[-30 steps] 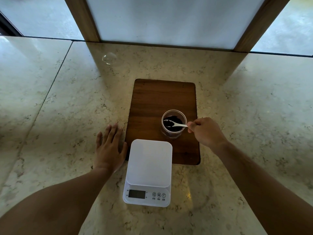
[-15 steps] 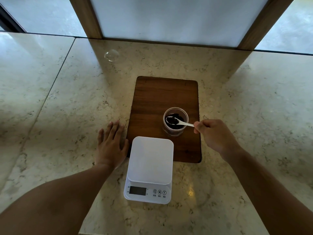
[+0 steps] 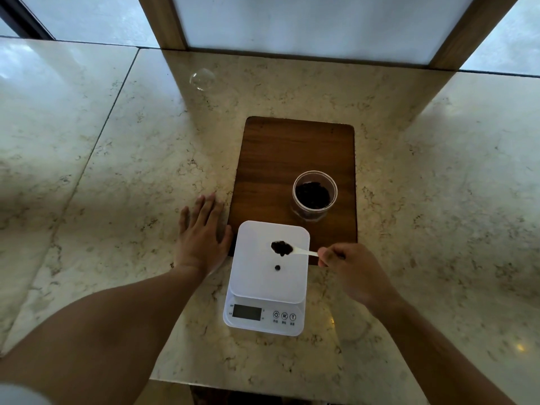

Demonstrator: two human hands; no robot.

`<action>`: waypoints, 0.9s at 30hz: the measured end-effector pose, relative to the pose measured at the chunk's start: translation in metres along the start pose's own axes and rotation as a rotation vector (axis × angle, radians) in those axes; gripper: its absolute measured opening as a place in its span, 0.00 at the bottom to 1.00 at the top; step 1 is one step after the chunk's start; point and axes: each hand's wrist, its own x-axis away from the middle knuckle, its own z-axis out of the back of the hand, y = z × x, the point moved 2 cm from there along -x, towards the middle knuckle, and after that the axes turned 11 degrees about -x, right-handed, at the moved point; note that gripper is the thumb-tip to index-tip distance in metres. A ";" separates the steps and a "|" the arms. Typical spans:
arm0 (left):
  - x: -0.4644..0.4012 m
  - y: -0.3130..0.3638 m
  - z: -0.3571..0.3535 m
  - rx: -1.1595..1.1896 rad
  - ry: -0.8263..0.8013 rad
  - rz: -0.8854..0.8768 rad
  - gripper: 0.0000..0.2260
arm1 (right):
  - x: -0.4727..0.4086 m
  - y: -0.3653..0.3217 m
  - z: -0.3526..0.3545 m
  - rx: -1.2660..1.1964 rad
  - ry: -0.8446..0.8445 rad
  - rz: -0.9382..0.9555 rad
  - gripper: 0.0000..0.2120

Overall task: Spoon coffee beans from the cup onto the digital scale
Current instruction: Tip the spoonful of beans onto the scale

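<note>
The right hand [image 3: 355, 273] pinches the spoon [image 3: 295, 250] at the scale's [image 3: 271, 276] three o'clock to tip beans [image 3: 281, 247], while the left hand [image 3: 201, 238] lies open, empty, on the worktop [image 3: 117, 171] at nine.

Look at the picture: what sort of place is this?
Probably a home kitchen or coffee corner: a marble counter, a wooden board holding a cup of coffee beans, and a digital scale.

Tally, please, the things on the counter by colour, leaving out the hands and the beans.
White: 2, scale and spoon
Brown: 1, board
Clear: 1, cup
Total: 4
</note>
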 end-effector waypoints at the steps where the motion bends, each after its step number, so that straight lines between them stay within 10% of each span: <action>1: 0.000 0.000 0.000 0.003 0.002 0.001 0.30 | 0.001 0.004 -0.003 -0.012 0.000 -0.006 0.18; 27: -0.001 -0.003 -0.006 -0.005 0.017 0.003 0.29 | 0.019 -0.011 -0.004 0.156 0.381 0.579 0.06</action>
